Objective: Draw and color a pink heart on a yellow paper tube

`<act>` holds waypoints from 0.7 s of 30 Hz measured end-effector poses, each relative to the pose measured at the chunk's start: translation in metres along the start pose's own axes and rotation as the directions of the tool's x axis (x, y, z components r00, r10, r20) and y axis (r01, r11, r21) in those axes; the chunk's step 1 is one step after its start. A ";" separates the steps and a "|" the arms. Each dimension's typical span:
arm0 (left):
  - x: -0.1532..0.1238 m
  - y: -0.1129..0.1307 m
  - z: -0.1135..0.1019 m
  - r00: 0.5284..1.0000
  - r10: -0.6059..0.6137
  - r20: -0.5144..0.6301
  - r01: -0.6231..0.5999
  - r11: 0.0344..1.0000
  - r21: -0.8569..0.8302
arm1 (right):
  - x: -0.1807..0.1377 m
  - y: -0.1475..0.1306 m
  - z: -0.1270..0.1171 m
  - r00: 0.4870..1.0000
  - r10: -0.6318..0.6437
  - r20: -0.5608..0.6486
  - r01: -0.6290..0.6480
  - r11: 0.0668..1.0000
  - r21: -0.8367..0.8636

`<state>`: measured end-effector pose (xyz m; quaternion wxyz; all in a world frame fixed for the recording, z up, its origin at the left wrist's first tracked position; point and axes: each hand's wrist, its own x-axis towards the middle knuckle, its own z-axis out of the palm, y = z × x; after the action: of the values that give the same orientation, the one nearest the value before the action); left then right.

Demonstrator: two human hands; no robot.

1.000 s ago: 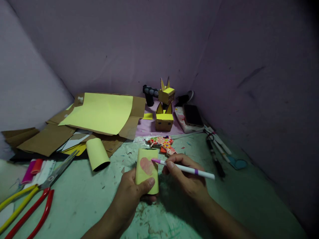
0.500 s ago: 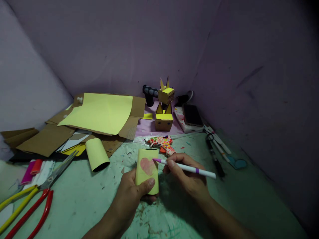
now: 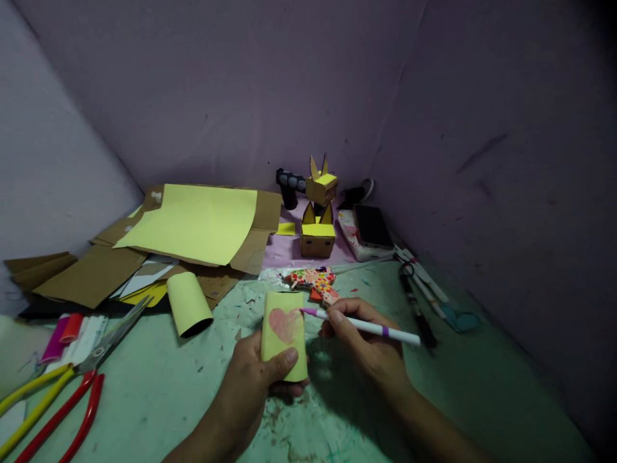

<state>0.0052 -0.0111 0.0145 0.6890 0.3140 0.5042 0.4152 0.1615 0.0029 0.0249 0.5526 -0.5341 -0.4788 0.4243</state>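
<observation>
A flattened yellow paper-covered tube (image 3: 294, 366) with a pink heart coloured on its face is gripped in my left hand (image 3: 255, 373), thumb across the lower front. My right hand (image 3: 366, 341) pinches a white marker (image 3: 364, 326) with a purple band. Its purple-pink tip is at the tube's right edge, beside the heart; whether it touches, I cannot tell. Behind the tube lies a floral fabric piece (image 3: 313, 279) with red and yellow patterns. A second yellow tube (image 3: 187, 302) lies on the table to the left of my hands.
Scissors with yellow and red handles (image 3: 91, 370) lie open at left, near marker caps (image 3: 55, 341). Yellow paper (image 3: 193, 222) covers cardboard pieces behind. Small eared cardboard boxes (image 3: 317, 244), a phone (image 3: 373, 226) and a black pen-like tool (image 3: 417, 308) are at the back and right.
The marker tip has shifted slightly right, from the heart's upper right edge to the tube's side. The pink colouring looks a little fuller at the heart's right. The view has tilted slightly.
</observation>
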 end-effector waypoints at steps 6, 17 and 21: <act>0.003 -0.003 -0.003 1.000 -0.016 -0.012 0.016 1.000 -0.020 | 0.000 0.003 -0.002 0.999 -0.014 0.034 0.015 0.999 -0.032; 0.003 -0.004 -0.002 1.000 -0.013 0.017 0.014 1.000 -0.014 | 0.003 0.009 -0.006 0.997 -0.038 0.073 0.043 0.997 -0.065; 0.004 -0.005 -0.002 1.000 -0.012 0.009 0.012 1.000 -0.006 | 0.001 0.005 -0.004 0.994 -0.052 0.092 0.059 0.996 -0.072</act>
<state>0.0048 -0.0101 0.0075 0.6947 0.3108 0.5018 0.4112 0.1656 0.0032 0.0206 0.5218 -0.5213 -0.5333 0.4141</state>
